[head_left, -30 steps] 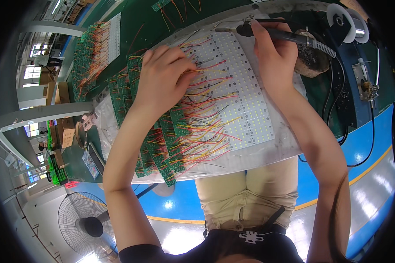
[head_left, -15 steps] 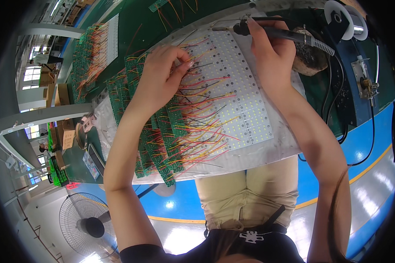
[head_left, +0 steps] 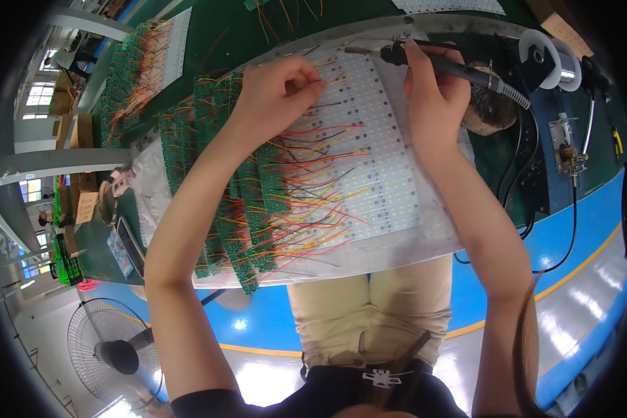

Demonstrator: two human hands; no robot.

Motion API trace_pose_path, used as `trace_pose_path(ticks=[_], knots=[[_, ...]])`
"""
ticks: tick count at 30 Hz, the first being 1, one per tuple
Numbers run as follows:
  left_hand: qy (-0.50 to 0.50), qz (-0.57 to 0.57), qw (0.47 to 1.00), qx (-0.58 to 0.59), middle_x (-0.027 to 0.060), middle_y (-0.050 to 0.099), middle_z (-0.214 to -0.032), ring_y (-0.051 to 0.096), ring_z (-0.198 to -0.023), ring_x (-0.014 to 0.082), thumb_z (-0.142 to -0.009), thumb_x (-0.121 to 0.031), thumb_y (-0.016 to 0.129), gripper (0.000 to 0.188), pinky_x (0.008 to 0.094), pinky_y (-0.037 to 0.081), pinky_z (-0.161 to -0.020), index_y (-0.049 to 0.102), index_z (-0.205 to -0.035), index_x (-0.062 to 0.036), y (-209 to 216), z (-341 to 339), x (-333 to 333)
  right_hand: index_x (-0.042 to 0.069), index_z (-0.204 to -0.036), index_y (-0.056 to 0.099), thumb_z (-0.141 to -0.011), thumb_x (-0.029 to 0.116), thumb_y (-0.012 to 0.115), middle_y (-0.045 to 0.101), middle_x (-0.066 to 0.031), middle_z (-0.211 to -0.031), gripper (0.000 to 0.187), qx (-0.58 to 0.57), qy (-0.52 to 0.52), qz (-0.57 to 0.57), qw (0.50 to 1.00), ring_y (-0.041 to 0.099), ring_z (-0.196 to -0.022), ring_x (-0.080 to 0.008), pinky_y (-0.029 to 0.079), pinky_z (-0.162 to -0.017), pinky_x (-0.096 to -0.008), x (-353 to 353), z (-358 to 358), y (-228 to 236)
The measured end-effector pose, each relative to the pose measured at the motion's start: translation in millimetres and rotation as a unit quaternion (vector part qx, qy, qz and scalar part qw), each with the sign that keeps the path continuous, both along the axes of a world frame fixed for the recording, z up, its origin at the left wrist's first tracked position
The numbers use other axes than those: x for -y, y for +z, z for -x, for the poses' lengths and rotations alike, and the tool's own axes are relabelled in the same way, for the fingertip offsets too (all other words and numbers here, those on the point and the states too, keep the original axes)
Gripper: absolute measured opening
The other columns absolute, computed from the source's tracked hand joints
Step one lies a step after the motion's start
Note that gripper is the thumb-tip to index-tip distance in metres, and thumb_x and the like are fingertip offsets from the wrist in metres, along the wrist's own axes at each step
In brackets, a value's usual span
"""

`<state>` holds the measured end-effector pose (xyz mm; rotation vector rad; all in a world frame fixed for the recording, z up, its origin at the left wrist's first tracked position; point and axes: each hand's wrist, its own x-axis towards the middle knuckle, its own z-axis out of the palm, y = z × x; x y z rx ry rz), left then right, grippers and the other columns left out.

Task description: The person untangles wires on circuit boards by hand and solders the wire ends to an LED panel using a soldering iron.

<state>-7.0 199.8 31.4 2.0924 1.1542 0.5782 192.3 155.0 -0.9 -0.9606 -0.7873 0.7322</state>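
Note:
My left hand (head_left: 282,90) is closed in a pinch at the far part of a white panel (head_left: 397,181) dotted with small yellowish squares. A thin wire (head_left: 338,78) comes out at its fingertips. My right hand (head_left: 435,97) grips a black soldering iron (head_left: 467,72), whose tip points left over the panel's far edge. Several narrow green circuit boards (head_left: 270,182) lie in overlapping rows along the panel's left side. Red, yellow and black wires (head_left: 320,216) fan out from them across the panel. My left wrist and forearm pass above the boards and hide some of them.
At the right stand a dark, rough block (head_left: 491,111), a spool of solder wire (head_left: 536,59) and a metal fixture (head_left: 570,153) with cables. A second wired board bundle (head_left: 129,87) lies far left. A fan (head_left: 122,357) stands lower left. Another person (head_left: 66,59) sits in the distance.
My left hand has shifted right and slightly farther away along the panel, still pinching. The soldering iron stays in my right hand, its tip slightly lower in view. The whole view has shifted a little.

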Motion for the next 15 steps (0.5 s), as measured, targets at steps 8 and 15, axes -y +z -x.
trace_pose_path(ticks=[8,15], knots=[[-0.013,-0.094,0.995,-0.023,0.0008,0.063,-0.065,0.053,-0.054,0.0061,-0.080,-0.014,0.069,0.010,0.0221,0.041,-0.052,0.065,-0.083,-0.0046,-7.0,-1.8,-1.6,-0.001,-0.089,0.055,-0.086,0.011,0.066,0.056,0.0001,-0.066,0.016,-0.003,0.010,-0.018,1.000,0.044,-0.056,-0.0022,0.035,-0.050,-0.0192,0.7,0.6,-0.8],[0.005,-0.090,0.996,-0.006,0.0013,0.061,-0.062,0.049,-0.051,0.0044,-0.082,-0.013,0.069,0.013,0.0218,0.039,-0.052,0.061,-0.084,-0.0029,-8.8,-2.3,-0.9,0.000,-0.087,0.054,-0.086,0.011,0.065,0.053,0.0007,-0.064,0.015,0.001,0.019,-0.012,1.000,0.044,-0.054,-0.0021,0.034,-0.048,-0.0194,2.2,0.1,1.3]])
